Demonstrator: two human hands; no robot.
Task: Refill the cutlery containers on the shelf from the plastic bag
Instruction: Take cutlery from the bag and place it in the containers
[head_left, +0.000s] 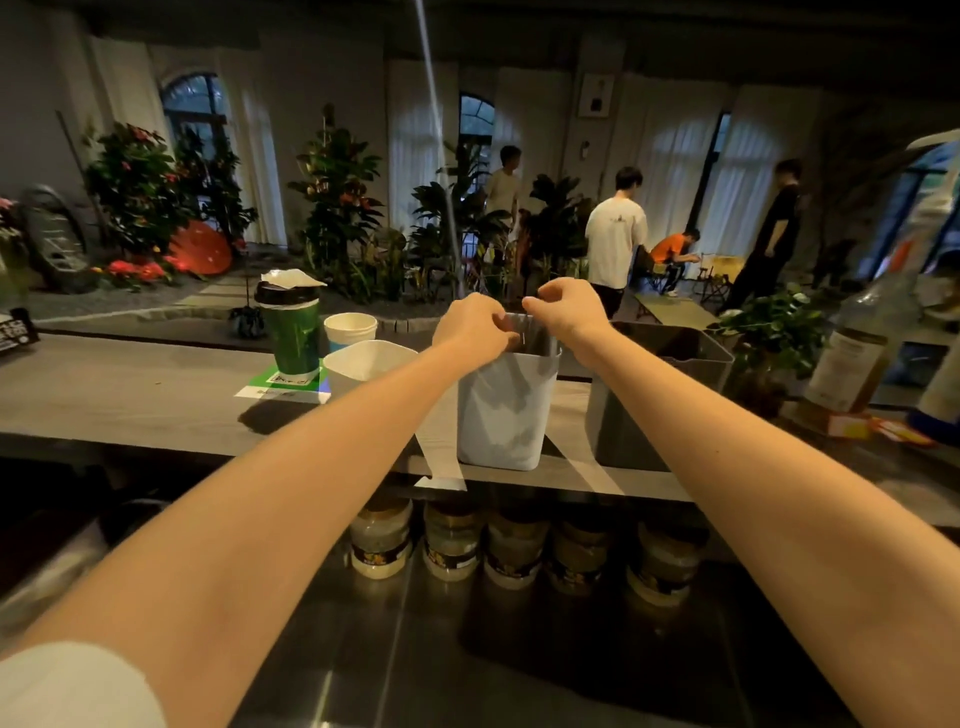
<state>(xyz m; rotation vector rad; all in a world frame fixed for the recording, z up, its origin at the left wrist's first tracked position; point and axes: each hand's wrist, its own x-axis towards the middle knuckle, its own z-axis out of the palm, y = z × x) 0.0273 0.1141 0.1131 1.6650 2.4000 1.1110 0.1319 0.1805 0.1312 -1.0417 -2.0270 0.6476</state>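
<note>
The left hand (475, 325) and right hand (566, 309) meet over the mouth of a white container (506, 410). The fingers of both are curled in at its rim, fingertips nearly touching. Whether they pinch anything, a thin clear bag perhaps, I cannot tell, as the spot is blurred. The container stands upright at the front edge of the grey shelf (130, 384), between a second white container (363, 364) on its left and a dark grey bin (660, 384) on its right. Further left stands a green cup (291, 332) with a black lid and a crumpled napkin on top. It rests on a green-and-white card (283, 389) printed with a QR code, and the card's wording is too small to read. A white paper cup (350, 327) stands just behind the card. At the right end is a glass bottle (857, 358) with a pale label whose text is illegible. Under the shelf, a row of jars (382, 540) with dark label bands lines the back of the steel counter (467, 649). Their lettering is unreadable. Beyond, people (615, 239) stand among potted plants (337, 197).
</note>
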